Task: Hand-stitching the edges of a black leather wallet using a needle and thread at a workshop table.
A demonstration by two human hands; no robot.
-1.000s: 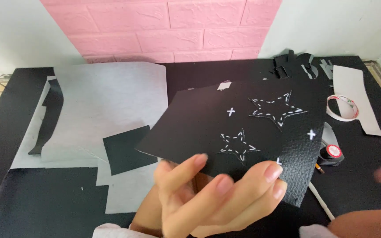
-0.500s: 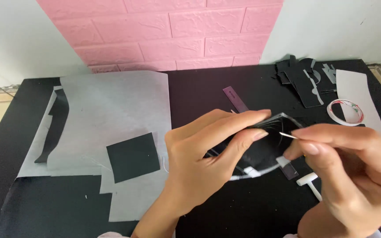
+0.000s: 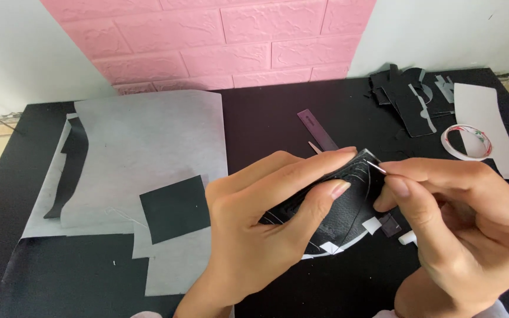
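My left hand (image 3: 266, 224) grips a bent piece of black leather (image 3: 346, 203) with white stitching, fingers over the top and thumb beneath. My right hand (image 3: 460, 224) pinches a thin needle (image 3: 377, 168) between thumb and forefinger, its tip at the upper edge of the leather. Both hands hover over the black table (image 3: 266, 118), close together at the centre right.
Grey paper sheets (image 3: 142, 147) lie at the left with a black square (image 3: 175, 207) on them. A purple ruler (image 3: 318, 129) lies behind the hands. A tape roll (image 3: 468, 141), black scraps (image 3: 405, 94) and a grey strip (image 3: 487, 121) sit at the far right.
A second ago my left hand held the leather flat, stars showing. It is now folded in my grip, and my right hand has come in with the needle.
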